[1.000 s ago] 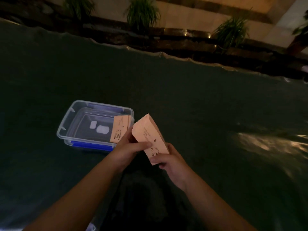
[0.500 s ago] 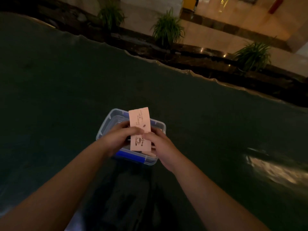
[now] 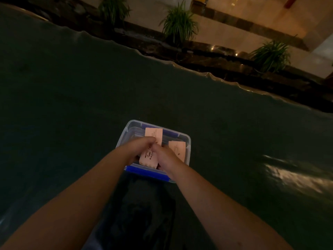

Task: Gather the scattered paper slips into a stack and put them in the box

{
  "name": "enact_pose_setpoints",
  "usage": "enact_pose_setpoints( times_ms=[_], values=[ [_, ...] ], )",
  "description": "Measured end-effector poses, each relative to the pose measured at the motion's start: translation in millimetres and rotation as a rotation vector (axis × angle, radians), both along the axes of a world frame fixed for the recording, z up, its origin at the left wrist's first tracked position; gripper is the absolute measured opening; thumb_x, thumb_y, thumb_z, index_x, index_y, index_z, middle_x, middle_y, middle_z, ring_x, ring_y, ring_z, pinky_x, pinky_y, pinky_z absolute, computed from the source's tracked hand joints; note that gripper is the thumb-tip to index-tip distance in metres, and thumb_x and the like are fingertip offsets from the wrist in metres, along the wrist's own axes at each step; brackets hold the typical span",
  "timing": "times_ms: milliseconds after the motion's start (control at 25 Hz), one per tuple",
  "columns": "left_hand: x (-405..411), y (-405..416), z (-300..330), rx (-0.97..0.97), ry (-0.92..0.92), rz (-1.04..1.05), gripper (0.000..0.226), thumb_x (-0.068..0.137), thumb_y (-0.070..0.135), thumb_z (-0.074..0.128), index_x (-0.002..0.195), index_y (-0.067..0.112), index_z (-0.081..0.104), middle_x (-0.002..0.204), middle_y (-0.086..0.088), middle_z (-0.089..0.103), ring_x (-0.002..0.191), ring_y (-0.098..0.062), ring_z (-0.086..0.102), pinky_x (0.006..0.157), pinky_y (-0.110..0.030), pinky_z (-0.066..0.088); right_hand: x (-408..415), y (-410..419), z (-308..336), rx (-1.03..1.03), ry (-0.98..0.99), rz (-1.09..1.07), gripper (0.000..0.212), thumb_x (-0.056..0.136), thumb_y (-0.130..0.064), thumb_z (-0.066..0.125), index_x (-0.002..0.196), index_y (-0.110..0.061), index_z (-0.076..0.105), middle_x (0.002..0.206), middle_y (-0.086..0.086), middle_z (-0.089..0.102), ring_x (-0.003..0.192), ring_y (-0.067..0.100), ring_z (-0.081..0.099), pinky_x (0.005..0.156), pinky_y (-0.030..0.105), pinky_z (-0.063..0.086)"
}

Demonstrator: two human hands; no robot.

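Paper slips are what both hands are busy with, but the biggest thing in sight is the dark green cloth [image 3: 75, 98] covering the table, rippled along its far edge and catching a pale glare at the right. Beyond that far edge runs a dark stone ledge [image 3: 212, 56] with three leafy potted plants [image 3: 179, 24] spaced along it, and a warmly lit tiled floor behind.

Near the middle of the cloth sits the clear plastic box [image 3: 187, 139], open at the top, with a blue clip [image 3: 146, 171] along its near side. Two bare forearms reach in from the near edge and meet above it.

The left hand [image 3: 139, 147] and the right hand [image 3: 165, 156] come together over the near half of the box, thumbs almost touching. Between them they pinch a pink stack of slips [image 3: 148, 157], printed with a small dark logo; its near end hangs just inside the near wall, and its far end [image 3: 153, 134] pokes out past the knuckles toward the far wall. Both hands have their fingers curled shut on the stack; whether it already rests on the bottom is hard to tell in this dim light.

To the right of the stack, a separate pink slip [image 3: 177, 150] lies inside the box against the right wall, partly covered by the right hand
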State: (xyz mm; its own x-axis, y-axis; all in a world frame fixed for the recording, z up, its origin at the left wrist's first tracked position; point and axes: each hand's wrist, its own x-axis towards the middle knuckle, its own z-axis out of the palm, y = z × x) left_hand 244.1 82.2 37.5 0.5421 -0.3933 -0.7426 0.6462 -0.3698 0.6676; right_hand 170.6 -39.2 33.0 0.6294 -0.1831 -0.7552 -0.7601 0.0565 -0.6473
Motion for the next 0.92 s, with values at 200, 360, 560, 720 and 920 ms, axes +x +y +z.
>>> enact_pose_setpoints(
  times_ms=[200, 360, 560, 720, 920],
  values=[
    [5.8, -6.9, -9.2, 0.083, 0.005, -0.016, 0.024, 0.099, 0.038, 0.061, 0.117, 0.023, 0.064, 0.112, -0.014, 0.075, 0.105, -0.032, 0.072, 0.100, -0.057, 0.054, 14.7, 8.8, -8.5, -0.098, 0.097, 0.011, 0.035, 0.108, -0.045, 0.050, 0.131, -0.022, 0.062, 0.123, 0.012, 0.076, 0.114, 0.029, 0.073, 0.110, 0.052, 0.055],
    [6.5, -9.3, -13.4, 0.097, 0.009, 0.010, 0.013, 0.101, 0.036, 0.059, 0.107, 0.025, 0.062, 0.109, -0.014, 0.073, 0.103, -0.031, 0.069, 0.102, -0.057, 0.052, 18.1, 9.8, -8.7, -0.133, 0.127, 0.030, 0.037, 0.109, -0.044, 0.047, 0.132, -0.019, 0.062, 0.126, 0.012, 0.074, 0.117, 0.029, 0.071, 0.113, 0.051, 0.051],
    [6.8, -15.6, -19.8, 0.170, -0.035, -0.038, 0.014, 0.101, 0.035, 0.060, 0.107, 0.023, 0.063, 0.104, -0.013, 0.073, 0.097, -0.028, 0.071, 0.098, -0.053, 0.056, 19.5, 10.7, -8.0, -0.201, 0.145, 0.008, 0.026, 0.111, -0.038, 0.048, 0.116, -0.020, 0.065, 0.124, 0.012, 0.075, 0.114, 0.029, 0.072, 0.110, 0.049, 0.055],
    [6.2, -19.9, -14.6, 0.211, -0.053, -0.058, 0.012, 0.102, 0.033, 0.059, 0.100, 0.022, 0.061, 0.099, -0.013, 0.071, 0.092, -0.026, 0.069, 0.092, -0.049, 0.057, 20.4, 12.4, -4.5, -0.282, 0.157, 0.056, 0.024, 0.110, -0.036, 0.051, 0.116, -0.019, 0.066, 0.118, 0.010, 0.074, 0.107, 0.026, 0.072, 0.106, 0.047, 0.057],
    [2.3, -16.9, -11.3, 0.260, -0.198, -0.121, 0.033, 0.101, 0.033, 0.061, 0.130, 0.017, 0.061, 0.104, -0.008, 0.069, 0.094, -0.022, 0.068, 0.077, -0.038, 0.055, -2.6, 1.6, 10.1, -0.254, 0.074, 0.030, 0.019, 0.110, -0.030, 0.051, 0.123, -0.022, 0.063, 0.119, 0.005, 0.071, 0.109, 0.021, 0.069, 0.105, 0.042, 0.055]
  ],
)
